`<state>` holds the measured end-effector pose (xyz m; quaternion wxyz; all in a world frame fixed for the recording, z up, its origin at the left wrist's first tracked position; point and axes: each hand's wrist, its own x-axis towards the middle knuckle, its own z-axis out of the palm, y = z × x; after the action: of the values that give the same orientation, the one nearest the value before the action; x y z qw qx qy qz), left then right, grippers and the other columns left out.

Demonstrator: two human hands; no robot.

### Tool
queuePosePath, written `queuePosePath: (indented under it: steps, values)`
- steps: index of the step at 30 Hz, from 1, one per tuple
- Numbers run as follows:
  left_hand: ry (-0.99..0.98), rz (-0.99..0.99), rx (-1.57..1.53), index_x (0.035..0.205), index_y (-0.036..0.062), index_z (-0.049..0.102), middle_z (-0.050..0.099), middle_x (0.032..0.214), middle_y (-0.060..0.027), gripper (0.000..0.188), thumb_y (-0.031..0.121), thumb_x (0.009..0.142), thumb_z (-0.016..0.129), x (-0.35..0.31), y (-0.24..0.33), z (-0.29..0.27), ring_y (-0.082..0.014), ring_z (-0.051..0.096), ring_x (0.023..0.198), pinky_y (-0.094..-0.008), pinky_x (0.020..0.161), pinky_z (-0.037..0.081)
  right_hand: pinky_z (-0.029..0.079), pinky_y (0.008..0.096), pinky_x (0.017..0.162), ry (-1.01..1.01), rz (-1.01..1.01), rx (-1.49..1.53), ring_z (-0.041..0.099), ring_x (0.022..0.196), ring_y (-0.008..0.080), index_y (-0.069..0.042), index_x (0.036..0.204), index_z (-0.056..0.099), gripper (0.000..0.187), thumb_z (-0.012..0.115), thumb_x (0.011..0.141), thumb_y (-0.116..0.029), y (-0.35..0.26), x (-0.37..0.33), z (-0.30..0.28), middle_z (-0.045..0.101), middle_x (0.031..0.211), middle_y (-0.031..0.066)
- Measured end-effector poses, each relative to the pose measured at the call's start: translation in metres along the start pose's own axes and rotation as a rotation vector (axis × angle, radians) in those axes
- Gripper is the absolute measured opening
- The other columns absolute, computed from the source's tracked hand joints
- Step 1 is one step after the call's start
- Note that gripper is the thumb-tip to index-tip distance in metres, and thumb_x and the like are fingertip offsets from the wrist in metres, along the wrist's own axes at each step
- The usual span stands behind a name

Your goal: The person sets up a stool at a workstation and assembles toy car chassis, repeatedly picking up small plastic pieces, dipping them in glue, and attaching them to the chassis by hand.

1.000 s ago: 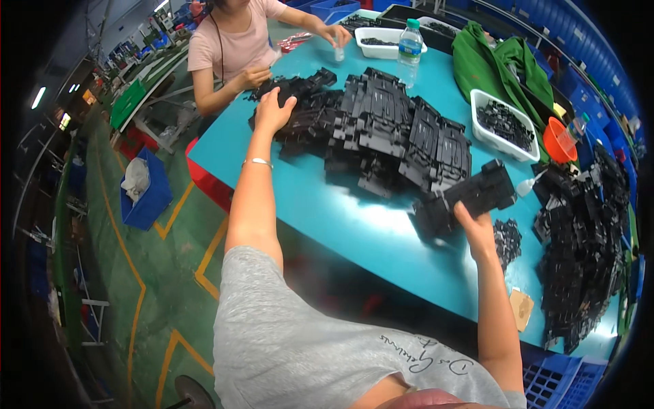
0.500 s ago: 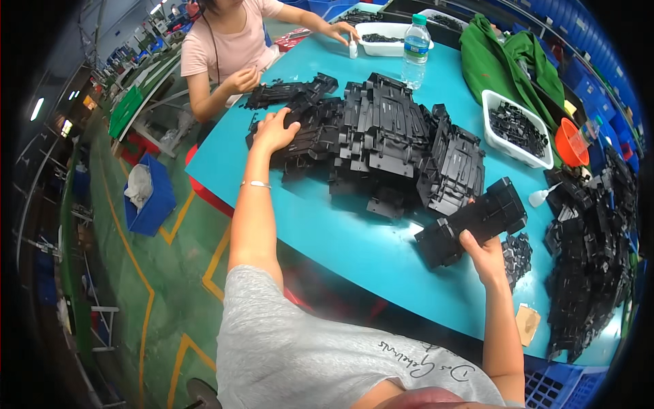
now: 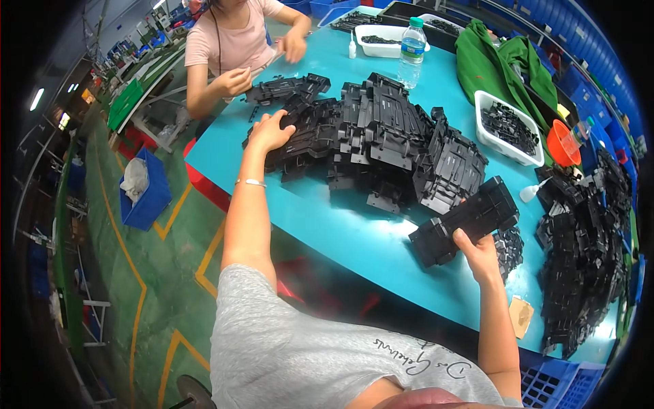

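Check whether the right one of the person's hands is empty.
No, the right hand grips a long black plastic part, its thumb lying on the part's near side.

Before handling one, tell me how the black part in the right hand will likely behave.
The black part is probably stiff: it looks straight in the right hand. It seems light, since one hand grips it. Its flat, boxy shape suggests sliding rather than rolling.

Factory assembly shop: teal worktop (image 3: 306, 211) piled with near-identical black plastic mouldings (image 3: 385, 123), white tray (image 3: 507, 152) of small black parts (image 3: 509, 128) right, co-worker (image 3: 228, 41) far left, yellow-lined green floor (image 3: 174, 286) left.
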<state>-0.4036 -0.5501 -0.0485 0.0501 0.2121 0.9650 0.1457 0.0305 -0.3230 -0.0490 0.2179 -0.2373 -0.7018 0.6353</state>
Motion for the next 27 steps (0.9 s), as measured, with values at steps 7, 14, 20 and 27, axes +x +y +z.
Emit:
queuePosePath:
  steps: [7, 14, 20, 27]
  values:
    - [0.213, 0.094, 0.007, 0.138, 0.019, 0.045, 0.05, 0.134, -0.0161, 0.061, 0.043, 0.085, 0.06, -0.02, -0.003, -0.001, -0.0395, 0.048, 0.12, -0.0472, 0.099, 0.042, 0.048, 0.0299, 0.081, -0.027, 0.048, 0.001, 0.059, 0.09, 0.0129, -0.001, 0.104, 0.065, 0.031, 0.069, 0.087, -0.027, 0.001, 0.002, -0.005, 0.066, 0.096, 0.003]
    - [0.742, 0.995, -0.429, 0.109, -0.0014, 0.065, 0.068, 0.104, -0.0154, 0.028, -0.002, 0.084, 0.053, -0.184, 0.081, -0.125, -0.0294, 0.066, 0.097, -0.0357, 0.083, 0.051, 0.044, 0.0311, 0.09, -0.031, 0.044, -0.085, 0.054, 0.103, 0.0144, -0.004, 0.123, 0.052, 0.045, 0.069, 0.087, -0.024, 0.002, -0.004, -0.017, 0.059, 0.111, 0.0033]
    - [0.873, 1.035, -0.285, 0.099, -0.008, 0.062, 0.065, 0.1, -0.0223, 0.023, 0.011, 0.09, 0.054, -0.288, 0.074, -0.18, -0.0287, 0.065, 0.082, -0.0378, 0.074, 0.053, 0.037, 0.0304, 0.103, -0.009, -0.102, 0.127, 0.048, 0.119, 0.0147, -0.001, 0.143, 0.034, 0.06, 0.062, 0.09, -0.01, 0.001, -0.017, -0.01, 0.04, 0.143, 0.0079]
    - [1.092, 1.26, -0.423, 0.108, -0.0025, 0.062, 0.064, 0.109, -0.017, 0.022, 0.009, 0.089, 0.056, -0.306, 0.091, -0.18, -0.025, 0.062, 0.095, -0.0356, 0.084, 0.051, 0.036, 0.035, 0.105, -0.014, -0.163, 0.01, 0.045, 0.125, 0.0196, 0.0, 0.141, 0.035, 0.059, 0.061, 0.09, -0.013, -0.008, -0.052, -0.03, 0.038, 0.146, 0.0146]
